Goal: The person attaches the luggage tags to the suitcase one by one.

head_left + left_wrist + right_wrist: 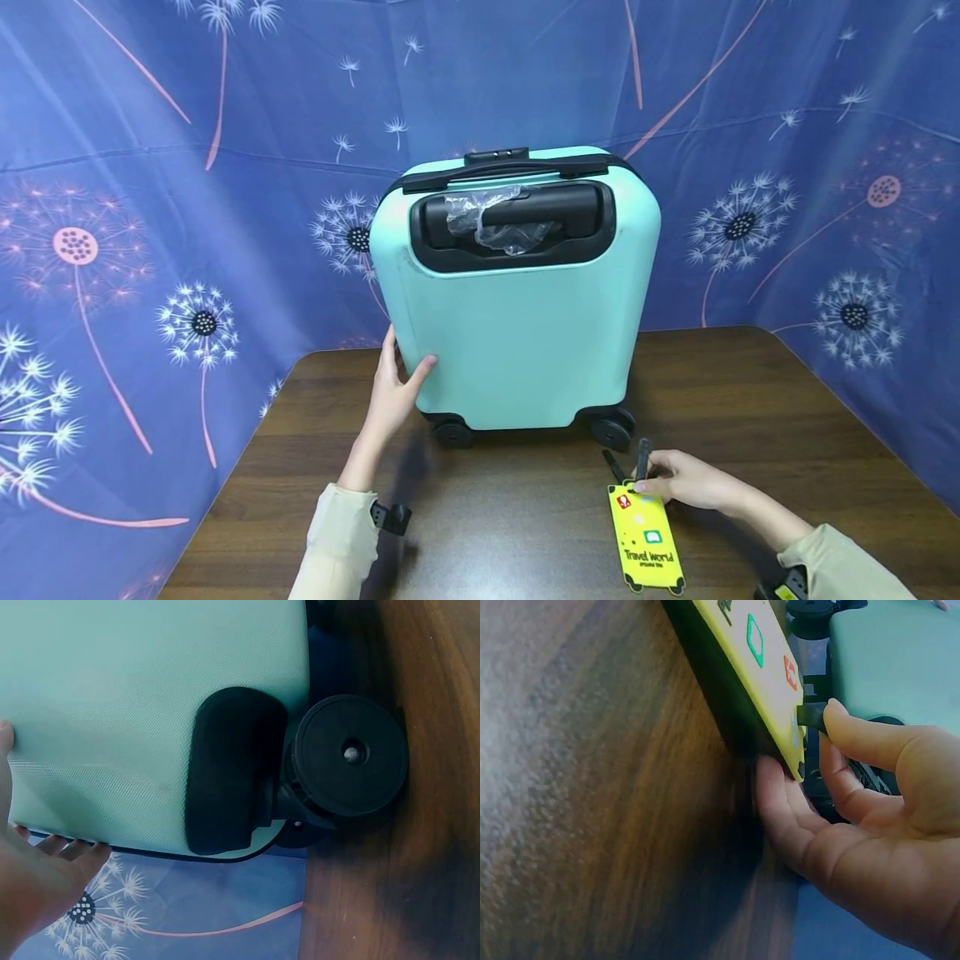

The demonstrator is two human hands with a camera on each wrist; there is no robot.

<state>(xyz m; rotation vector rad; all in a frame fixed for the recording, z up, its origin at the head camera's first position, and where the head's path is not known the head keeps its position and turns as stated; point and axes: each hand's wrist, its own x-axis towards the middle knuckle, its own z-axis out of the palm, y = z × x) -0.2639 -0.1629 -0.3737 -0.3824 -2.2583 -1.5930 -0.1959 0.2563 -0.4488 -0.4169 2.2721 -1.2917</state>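
Note:
A mint-green suitcase [517, 333] stands upright on its black wheels, its broad face with the retracted pull handle toward me. My left hand [393, 392] rests at its lower left edge, the thumb on the broad face and the fingers, fairly straight, along the side. In the left wrist view, a wheel [349, 755] shows beside the green shell. In front of the suitcase's right wheel, my right hand [686, 482] pinches the black strap [810, 716] of a yellow luggage tag [647, 537] printed "Travel World". The strap's ends stick up from the tag's top.
The brown wooden table [480, 508] carries everything. A blue curtain [510, 75] with dandelion prints hangs behind and to both sides of it. Clear plastic wrap [495, 218] covers part of the suitcase's pull handle, and a black carry handle [506, 169] runs along its top.

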